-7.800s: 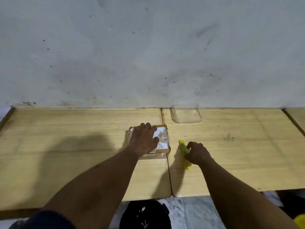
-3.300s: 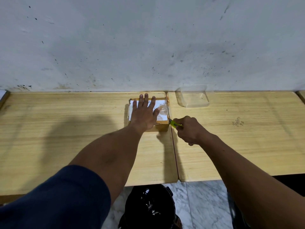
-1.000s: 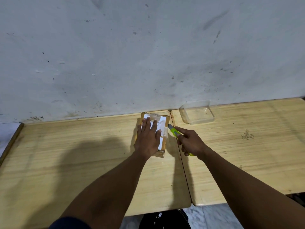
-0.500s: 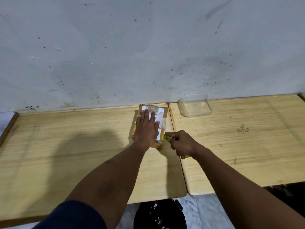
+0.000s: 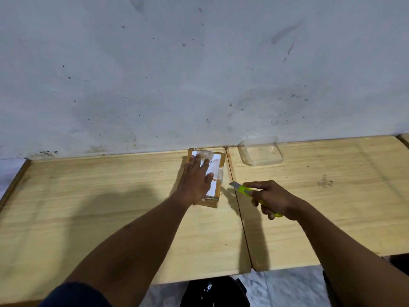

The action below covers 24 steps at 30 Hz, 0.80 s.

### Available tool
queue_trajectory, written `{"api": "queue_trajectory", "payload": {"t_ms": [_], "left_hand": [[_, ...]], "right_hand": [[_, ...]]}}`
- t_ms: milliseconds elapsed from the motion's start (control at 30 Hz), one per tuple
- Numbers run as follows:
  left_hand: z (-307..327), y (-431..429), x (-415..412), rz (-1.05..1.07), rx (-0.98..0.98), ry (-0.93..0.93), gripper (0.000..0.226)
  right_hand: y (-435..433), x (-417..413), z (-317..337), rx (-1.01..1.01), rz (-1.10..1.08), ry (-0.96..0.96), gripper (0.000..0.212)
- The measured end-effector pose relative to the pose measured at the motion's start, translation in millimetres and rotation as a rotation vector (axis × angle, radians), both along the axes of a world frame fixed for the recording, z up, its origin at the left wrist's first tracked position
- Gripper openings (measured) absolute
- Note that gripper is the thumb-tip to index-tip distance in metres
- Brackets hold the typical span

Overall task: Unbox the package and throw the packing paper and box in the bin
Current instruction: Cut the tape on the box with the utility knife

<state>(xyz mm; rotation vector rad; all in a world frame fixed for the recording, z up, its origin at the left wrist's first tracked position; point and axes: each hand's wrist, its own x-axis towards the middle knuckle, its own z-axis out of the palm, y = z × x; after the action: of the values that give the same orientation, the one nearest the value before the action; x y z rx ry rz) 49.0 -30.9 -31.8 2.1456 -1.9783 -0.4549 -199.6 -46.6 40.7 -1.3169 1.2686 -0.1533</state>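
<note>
A: Where is the box (image 5: 215, 171), and why is it held so?

B: It lies flat on the left table (image 5: 88, 196), against the wall (image 5: 199, 74) and just left of the seam between tables. The left hand (image 5: 195, 181) rests on it, open and flat, palm down; judged, this pins the box so that it cannot slide under a cut.

A: And the knife (image 5: 242, 189)?

B: The right hand (image 5: 274, 200) is closed around its yellow-green handle, blade exposed and pointing at the box's right edge, just apart from it. The low angle suggests slitting the clear tape along that side. The box appears still sealed.

A: What surrounds the box?

B: Right of it, across the seam, a clear tray (image 5: 261, 152) stands against the wall on the right table (image 5: 343, 207). Both tops are pale wood grain; the wall is grey and speckled. Below the box, under the table edge, a black bin (image 5: 214, 293) stands on marble-patterned floor (image 5: 287, 289), near for the discards.
</note>
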Motion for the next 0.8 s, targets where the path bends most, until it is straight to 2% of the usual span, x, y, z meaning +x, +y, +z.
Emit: {"api": "queue_trajectory", "payload": {"t_ms": [200, 300, 433, 633, 700, 800], "left_hand": [[-9.0, -13.8, 33.3, -0.347, -0.132, -0.181, 0.067], [-17.8, -12.5, 39.8, -0.391, -0.136, -0.152, 0.066], [-22.8, -4.0, 30.9, -0.223, -0.166, -0.019, 0.071], [-14.8, 8.8, -30.3, 0.321, -0.085, 0.043, 0.063], [-8.9, 11.0, -44.0, 0.368, -0.043, 0.112, 0.062], [-3.6, 12.2, -36.2, 0.232, -0.053, 0.09, 0.06]], "right_hand": [[-7.8, -10.4, -16.6, 0.012, -0.111, 0.01, 0.039], [-1.0, -2.7, -26.3, 0.051, -0.125, -0.017, 0.042], [-2.8, 7.1, -36.4, 0.069, -0.152, -0.032, 0.043], [-9.3, 13.4, -34.6, 0.014, -0.199, -0.033, 0.042], [-11.5, 14.0, -33.2, 0.005, -0.208, -0.023, 0.044], [-12.8, 12.2, -31.2, -0.002, -0.217, -0.02, 0.044]]}}
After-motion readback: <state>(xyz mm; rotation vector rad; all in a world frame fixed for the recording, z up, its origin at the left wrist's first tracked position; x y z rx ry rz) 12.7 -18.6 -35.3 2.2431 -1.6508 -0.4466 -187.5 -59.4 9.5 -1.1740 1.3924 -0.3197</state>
